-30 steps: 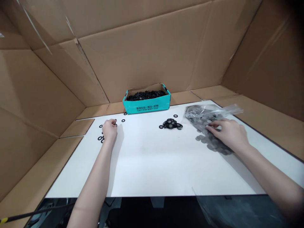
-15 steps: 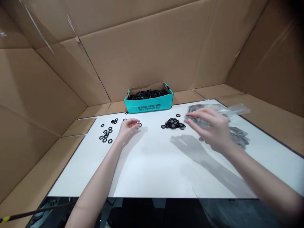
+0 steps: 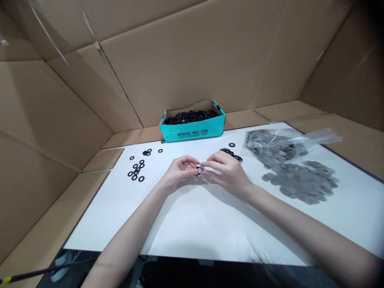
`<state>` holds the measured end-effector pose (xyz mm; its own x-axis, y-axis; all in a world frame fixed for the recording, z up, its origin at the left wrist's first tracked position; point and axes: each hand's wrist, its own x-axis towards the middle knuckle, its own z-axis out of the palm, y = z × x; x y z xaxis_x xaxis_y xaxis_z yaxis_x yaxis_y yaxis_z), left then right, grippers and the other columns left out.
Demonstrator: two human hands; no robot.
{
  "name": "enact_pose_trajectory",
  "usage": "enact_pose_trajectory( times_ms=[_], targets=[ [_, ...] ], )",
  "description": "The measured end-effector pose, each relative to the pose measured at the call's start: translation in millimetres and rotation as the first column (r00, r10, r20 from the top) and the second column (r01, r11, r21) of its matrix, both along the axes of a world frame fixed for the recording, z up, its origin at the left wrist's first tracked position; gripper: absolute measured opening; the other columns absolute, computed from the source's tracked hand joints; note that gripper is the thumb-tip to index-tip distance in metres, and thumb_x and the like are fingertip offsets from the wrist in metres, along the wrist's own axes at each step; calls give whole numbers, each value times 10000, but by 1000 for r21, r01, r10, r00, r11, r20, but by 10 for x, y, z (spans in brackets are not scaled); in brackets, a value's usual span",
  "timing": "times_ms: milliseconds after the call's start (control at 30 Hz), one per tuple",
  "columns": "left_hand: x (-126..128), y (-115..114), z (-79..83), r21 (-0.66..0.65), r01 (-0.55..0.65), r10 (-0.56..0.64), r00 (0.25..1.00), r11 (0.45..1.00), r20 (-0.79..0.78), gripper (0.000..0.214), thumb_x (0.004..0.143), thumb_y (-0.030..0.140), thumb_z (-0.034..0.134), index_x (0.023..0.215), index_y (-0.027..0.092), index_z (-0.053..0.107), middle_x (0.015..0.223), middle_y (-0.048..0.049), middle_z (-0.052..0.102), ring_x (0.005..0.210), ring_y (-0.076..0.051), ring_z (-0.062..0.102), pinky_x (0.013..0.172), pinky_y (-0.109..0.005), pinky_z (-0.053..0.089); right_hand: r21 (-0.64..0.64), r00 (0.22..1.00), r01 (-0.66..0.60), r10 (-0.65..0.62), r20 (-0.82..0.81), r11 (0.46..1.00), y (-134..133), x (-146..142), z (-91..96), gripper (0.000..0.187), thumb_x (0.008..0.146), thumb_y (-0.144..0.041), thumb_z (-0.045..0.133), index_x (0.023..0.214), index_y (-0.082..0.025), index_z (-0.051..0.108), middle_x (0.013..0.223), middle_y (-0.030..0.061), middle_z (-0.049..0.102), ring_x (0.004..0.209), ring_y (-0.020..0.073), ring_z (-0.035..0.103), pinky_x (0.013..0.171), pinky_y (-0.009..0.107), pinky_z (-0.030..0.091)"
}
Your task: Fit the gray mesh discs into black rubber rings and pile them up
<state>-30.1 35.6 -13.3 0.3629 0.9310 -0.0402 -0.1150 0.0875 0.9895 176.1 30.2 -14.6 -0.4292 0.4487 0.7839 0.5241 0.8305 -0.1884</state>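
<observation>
Above the middle of the white table, my left hand pinches a black rubber ring between thumb and fingers. My right hand meets it from the other side, its fingertips closed on a thin grey disc against the ring. The fingers partly cover both pieces, so how far the disc sits in the ring cannot be made out. Behind my right hand lies a pile of black rings, partly hidden by it. Loose grey discs spread over the table to the right of that hand.
A turquoise box full of black rings stands at the back. Several loose black rings lie on the left. A clear plastic bag of grey discs rests at the back right. Cardboard walls enclose the white table.
My right hand has come left from beside the bag and discs to meet my left hand. My left hand has moved right with the black ring. The view has shifted slightly.
</observation>
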Motion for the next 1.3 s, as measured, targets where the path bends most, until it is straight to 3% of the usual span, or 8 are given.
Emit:
enact_pose_trajectory(
  times_ms=[200, 367, 667, 867, 1100, 1300],
  targets=[
    [62, -59, 24, -24, 58, -57, 998, 998, 19, 436, 674, 309, 865, 1031, 168, 657, 778, -2, 679, 678, -149, 700, 673, -268, 554, -47, 1000, 7, -7, -2, 999, -46, 8, -63, 165, 940, -304, 597, 944, -238, 749, 784, 54, 668, 726, 182, 554, 676, 319, 423],
    [93, -93, 47, 2, 75, -75, 997, 997, 5, 356, 778, 374, 787, 1029, 157, 658, 782, -24, 702, 670, -125, 689, 656, -225, 522, -45, 1000, -15, 15, -12, 999, -80, 22, -53, 131, 923, -288, 627, 961, -242, 744, 786, 48, 670, 733, 181, 555, 676, 317, 424],
    [123, -129, 42, 95, 103, -98, 994, 990, -53, 299, 790, 286, 760, 1040, 165, 650, 834, -30, 682, 737, -140, 692, 681, -240, 542, -62, 999, -23, 24, 27, 998, -104, 36, -55, 119, 905, -235, 643, 983, -213, 731, 812, 54, 677, 750, 190, 565, 680, 323, 425],
    [122, -139, 57, 107, 76, -73, 997, 991, -37, 285, 793, 283, 756, 1036, 173, 656, 825, -10, 643, 687, -107, 647, 649, -218, 527, -165, 1000, -10, 6, -22, 986, -118, 72, -41, 123, 885, -277, 667, 960, -193, 716, 855, 77, 678, 787, 212, 601, 692, 341, 469],
    [95, -140, 87, 130, 16, -4, 996, 991, -91, 323, 765, 306, 784, 1031, 173, 657, 845, -17, 652, 708, -109, 648, 656, -205, 512, -471, 988, -105, 36, -153, 876, -152, 60, 1, 154, 888, -304, 648, 784, -193, 672, 763, 39, 650, 711, 164, 612, 638, 292, 467],
    [126, -151, 120, 215, 15, 22, 986, 977, -167, 286, 774, 285, 759, 1007, 163, 646, 818, -30, 666, 757, -131, 665, 702, -227, 515, -566, 977, -155, 41, -209, 810, -162, 42, 16, 178, 902, -264, 580, 757, -180, 641, 749, 33, 631, 663, 134, 570, 574, 255, 435]
  ],
)
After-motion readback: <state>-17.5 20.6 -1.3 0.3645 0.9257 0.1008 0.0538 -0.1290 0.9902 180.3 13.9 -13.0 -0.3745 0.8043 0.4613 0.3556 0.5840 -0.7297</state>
